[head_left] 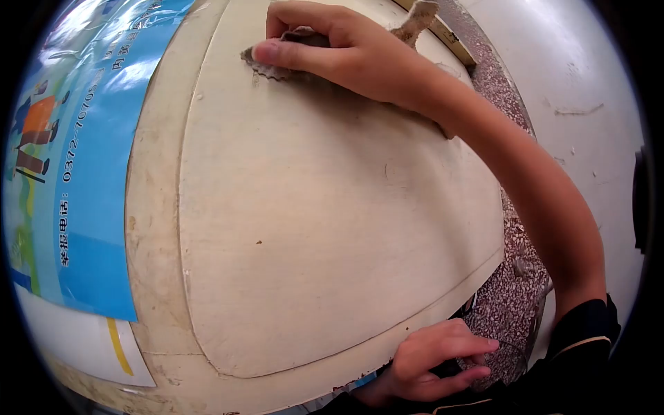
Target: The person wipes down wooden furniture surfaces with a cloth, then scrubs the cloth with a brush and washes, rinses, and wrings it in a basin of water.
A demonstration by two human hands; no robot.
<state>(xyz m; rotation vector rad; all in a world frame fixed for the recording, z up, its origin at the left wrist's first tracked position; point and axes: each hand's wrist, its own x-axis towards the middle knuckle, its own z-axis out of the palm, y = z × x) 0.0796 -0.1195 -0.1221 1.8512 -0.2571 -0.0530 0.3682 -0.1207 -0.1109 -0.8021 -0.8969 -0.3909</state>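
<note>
My right hand [315,45] reaches across from the right side. Its thumb and fingers are closed on a crumpled grey-brown cloth [266,68] with a ragged edge, pressed against the cream-coloured panel [332,214]. A beige, frayed strip [418,21] sticks up behind my right wrist; whether it joins the cloth is hidden. My left hand [439,360] is low in the view, by the panel's near edge. Its index finger and thumb are apart, the other fingers are partly curled, and no object shows in it.
A blue printed poster [104,200] with a glossy film covers the left side, with a white sheet bearing a yellow stripe [119,346] below it. Speckled stone flooring [519,277] runs along the panel's right edge, beside a pale floor [581,111] with small debris.
</note>
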